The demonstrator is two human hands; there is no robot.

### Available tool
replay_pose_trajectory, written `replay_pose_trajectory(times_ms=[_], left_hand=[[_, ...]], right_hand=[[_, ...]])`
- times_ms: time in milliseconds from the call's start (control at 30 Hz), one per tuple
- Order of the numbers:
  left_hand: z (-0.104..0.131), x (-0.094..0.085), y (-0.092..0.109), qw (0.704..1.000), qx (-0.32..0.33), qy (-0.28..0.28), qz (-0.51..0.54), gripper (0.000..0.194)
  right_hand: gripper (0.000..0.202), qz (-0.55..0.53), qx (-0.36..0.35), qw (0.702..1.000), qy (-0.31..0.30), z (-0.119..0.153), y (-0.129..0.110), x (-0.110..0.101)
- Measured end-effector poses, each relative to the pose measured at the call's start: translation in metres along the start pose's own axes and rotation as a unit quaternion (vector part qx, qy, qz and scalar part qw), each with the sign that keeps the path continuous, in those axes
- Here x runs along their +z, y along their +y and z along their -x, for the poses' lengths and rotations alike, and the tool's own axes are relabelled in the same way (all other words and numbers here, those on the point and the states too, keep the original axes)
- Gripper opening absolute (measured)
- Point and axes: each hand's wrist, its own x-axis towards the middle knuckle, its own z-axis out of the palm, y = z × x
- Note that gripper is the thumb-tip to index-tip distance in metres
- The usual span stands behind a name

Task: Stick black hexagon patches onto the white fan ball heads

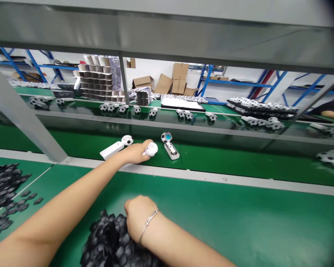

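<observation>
The head camera looked down over a green work table [239, 218] toward a green conveyor belt [225, 159] beyond a grey metal rail [211, 178].

The left hand [135, 152] reached across the rail onto the belt and closed its fingers around a white fan with a football-patterned head [151, 149]; the fan lay under the fingertips, its round head sticking out to the right of the grip. Just left of that grip lay a second white football fan [115, 147], handle pointing toward the left. Just right of the grip lay an open fan with a teal centre [169, 145], apart from the hand.

The right hand [137, 218] rested nearer the camera on the table, knuckles up, fingers curled down into a pile of small black pieces [111, 241]. Whether it pinched a piece could not be told, since the fingertips were hidden. A thin bracelet [148, 224] circled the wrist just behind that hand.

Far left of both hands lay another heap of black pieces [4, 189]. Beyond the belt, more football fans [263, 105] sat in rows, with stacked grey boxes [98, 79] and cardboard cartons [178, 78] farther back.
</observation>
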Motion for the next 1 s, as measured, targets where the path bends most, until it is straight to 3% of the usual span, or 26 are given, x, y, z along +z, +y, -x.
replay_pose_trajectory(times_ms=[133,233,333,433,567,833,1000], left_hand=[[0.073,0.013,-0.004,0.998,0.059,-0.031,-0.009,0.072],[0.103,0.028,0.001,0.998,0.065,-0.026,0.002,0.067],[0.104,0.033,0.005,0.997,0.070,-0.038,0.011,0.066],[0.094,0.031,0.003,0.996,0.081,-0.047,0.011,0.062],[0.089,0.033,-0.003,0.995,0.084,-0.051,0.010,0.066],[0.089,0.039,-0.004,0.995,0.083,-0.052,0.027,0.068],[0.090,0.037,-0.002,0.992,0.114,-0.040,0.023,0.072]], right_hand=[[0.022,-0.095,-0.039,0.993,0.064,-0.001,0.007,0.002],[0.013,-0.225,-0.033,0.970,0.084,0.000,0.017,0.000],[0.014,-0.323,-0.061,0.930,0.166,-0.002,0.032,-0.008],[0.017,-0.348,-0.018,0.910,0.226,-0.008,0.050,-0.014],[0.008,-0.272,0.005,0.926,0.263,-0.017,0.064,-0.009],[0.014,-0.165,-0.078,0.939,0.292,-0.026,0.059,0.008],[0.010,-0.157,-0.014,0.939,0.305,-0.028,0.056,0.013]])
